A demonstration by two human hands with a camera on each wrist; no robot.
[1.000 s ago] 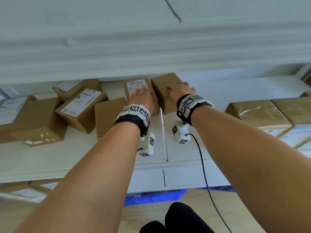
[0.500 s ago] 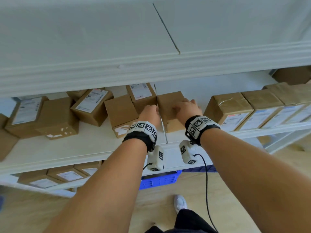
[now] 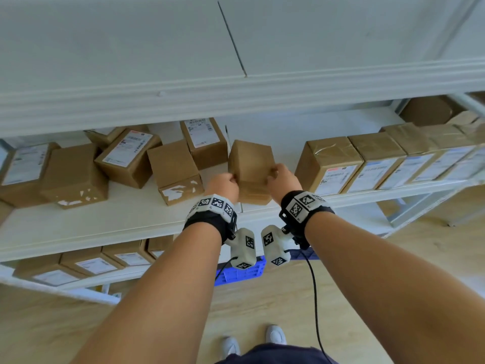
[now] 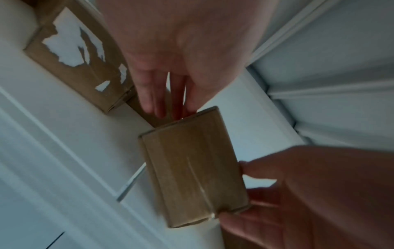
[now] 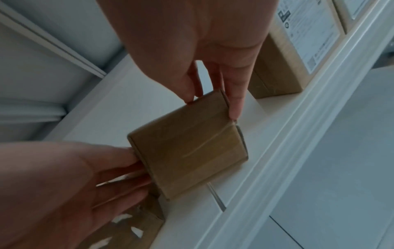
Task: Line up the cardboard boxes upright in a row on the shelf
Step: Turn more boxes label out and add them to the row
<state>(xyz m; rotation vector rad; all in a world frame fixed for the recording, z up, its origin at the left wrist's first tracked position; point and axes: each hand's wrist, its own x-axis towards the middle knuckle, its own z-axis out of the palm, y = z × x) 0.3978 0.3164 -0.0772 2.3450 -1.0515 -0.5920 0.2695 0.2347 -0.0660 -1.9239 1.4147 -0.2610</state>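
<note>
While lifted, cardboard box (image 3: 250, 164) sits between left hand (image 3: 223, 185) and right hand (image 3: 283, 181).

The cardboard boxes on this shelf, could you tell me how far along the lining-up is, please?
Done: a row of upright boxes stands along the shelf on the right. In hand: both hands, left and right, hold one plain box. Left: the jumbled boxes on the left.

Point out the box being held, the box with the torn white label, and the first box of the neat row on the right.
held box (image 3: 250, 158), head view, top face.
torn-label box (image 3: 181, 191), head view, front face.
first row box (image 3: 332, 153), head view, taped top.
</note>
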